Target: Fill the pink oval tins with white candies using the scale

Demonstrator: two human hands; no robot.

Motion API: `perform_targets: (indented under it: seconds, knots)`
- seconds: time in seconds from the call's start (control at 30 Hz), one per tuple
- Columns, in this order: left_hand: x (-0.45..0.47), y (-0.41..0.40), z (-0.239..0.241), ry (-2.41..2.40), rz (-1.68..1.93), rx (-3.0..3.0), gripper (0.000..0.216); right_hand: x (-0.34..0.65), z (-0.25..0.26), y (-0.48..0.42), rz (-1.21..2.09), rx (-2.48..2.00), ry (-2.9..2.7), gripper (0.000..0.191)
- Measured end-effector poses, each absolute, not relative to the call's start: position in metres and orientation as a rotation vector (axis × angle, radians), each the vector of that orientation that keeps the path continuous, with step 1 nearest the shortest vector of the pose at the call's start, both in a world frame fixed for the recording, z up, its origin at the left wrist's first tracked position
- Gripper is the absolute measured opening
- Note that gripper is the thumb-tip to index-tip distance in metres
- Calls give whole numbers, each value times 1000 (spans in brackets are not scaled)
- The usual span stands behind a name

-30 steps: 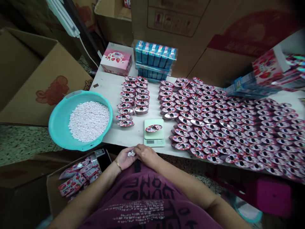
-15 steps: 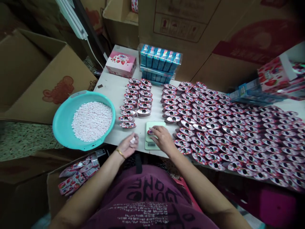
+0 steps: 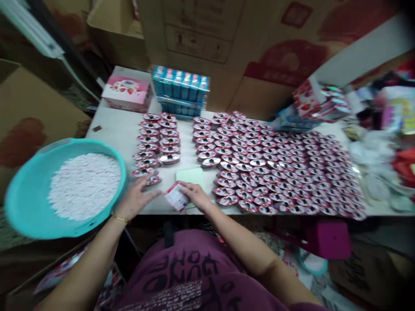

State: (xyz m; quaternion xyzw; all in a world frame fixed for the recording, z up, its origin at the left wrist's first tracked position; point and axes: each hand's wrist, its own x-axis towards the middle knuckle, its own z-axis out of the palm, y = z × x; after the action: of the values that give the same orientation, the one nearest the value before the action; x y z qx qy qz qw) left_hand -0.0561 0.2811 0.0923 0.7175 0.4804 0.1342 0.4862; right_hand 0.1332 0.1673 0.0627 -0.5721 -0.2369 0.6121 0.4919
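My right hand (image 3: 196, 195) grips a small pink-and-white packet (image 3: 177, 197) at the table's near edge, just in front of the pale green scale (image 3: 191, 176), whose top is bare. My left hand (image 3: 136, 198) is beside the packet on its left, fingers pointing toward it. Motion smears them, so whether they hold anything is unclear. A teal bowl (image 3: 19, 224) full of small white tablets (image 3: 84, 183) sits at the left, overhanging the table edge.
Two short rows of open packets (image 3: 155, 142) lie left of the scale, and a large field of them (image 3: 275, 168) fills the right. Blue boxes (image 3: 181, 88) and a pink box (image 3: 126, 91) stand behind. Cardboard cartons (image 3: 201, 39) surround the table; a pink stool (image 3: 327, 239) sits below.
My right hand took the packet off the scale and brought it to the table's near edge. My left hand came up beside it. My view swung to the right.
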Motion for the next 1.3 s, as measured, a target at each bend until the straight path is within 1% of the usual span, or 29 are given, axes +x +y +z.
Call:
perform_targets:
  seconds: [0.03,0.1,0.17,0.33,0.47,0.53,0.63,0.73,0.8,0.9,0.97,1.03,1.1,1.17,1.3]
  knots:
    - [-39,271,95,1058,235,1650,63,126,66,167,1509,-1339,-526,38]
    - [-14,255,95,943,110,1523,60,118,68,165,1477,-1316,-403,35]
    - [0,247,87,927,94,1469,55,117,65,162,1419,-1308,-274,31]
    - [21,236,65,893,214,1302,55,138,51,153,1219,-1360,-59,19]
    - [34,228,69,935,353,1355,42,154,55,159,1042,-1443,-242,18]
    - [27,228,73,964,415,1353,39,154,60,170,1076,-1403,-359,19]
    - [-7,233,68,1111,530,1352,36,149,65,184,1155,-1329,-419,21]
    - [-56,242,49,1309,576,1382,37,157,68,178,1107,-1392,-470,24]
    - [-83,252,28,1412,555,1437,38,178,71,156,1009,-1546,-519,28]
    - [-105,271,-2,1505,519,1557,39,218,79,103,840,-1888,-761,31]
    - [-105,276,-14,1537,517,1618,41,238,82,68,771,-2170,-1078,28]
    - [-100,272,-15,1605,524,1668,51,248,80,42,712,-2433,-1482,23]
    - [-94,260,-4,1701,541,1748,61,249,73,28,641,-2596,-1852,20]
    - [-93,246,16,1740,572,1839,63,246,68,25,583,-2649,-2080,24]
    - [-116,245,60,1727,719,1973,42,232,77,36,534,-2544,-2246,21]
